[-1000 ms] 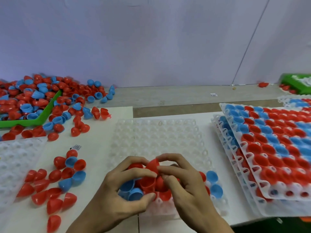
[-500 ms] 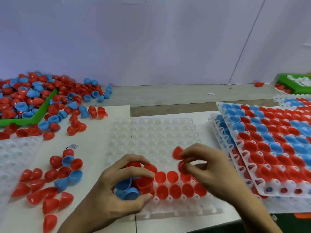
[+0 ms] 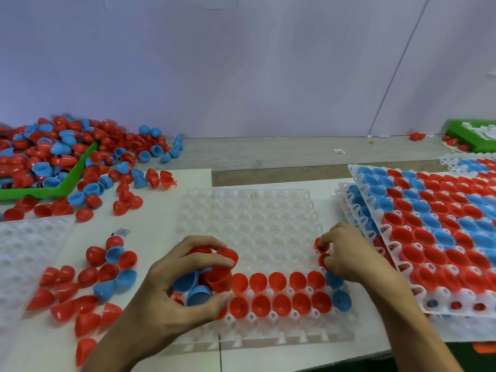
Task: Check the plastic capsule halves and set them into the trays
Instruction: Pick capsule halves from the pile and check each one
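Centrally, a clear dimpled plastic tray [image 3: 249,224] lies; at seven o'clock the left hand [image 3: 171,299] cups red and blue capsule halves [image 3: 212,277], at three o'clock the right hand [image 3: 351,253] pinches a red half [image 3: 320,244].

Small factory sorting bench, heaped capsule halves [image 3: 53,154], stacked filled trays [image 3: 429,237]

filled trays [image 3: 442,237] cut off right, left hand [image 3: 171,299] hiding tray cells
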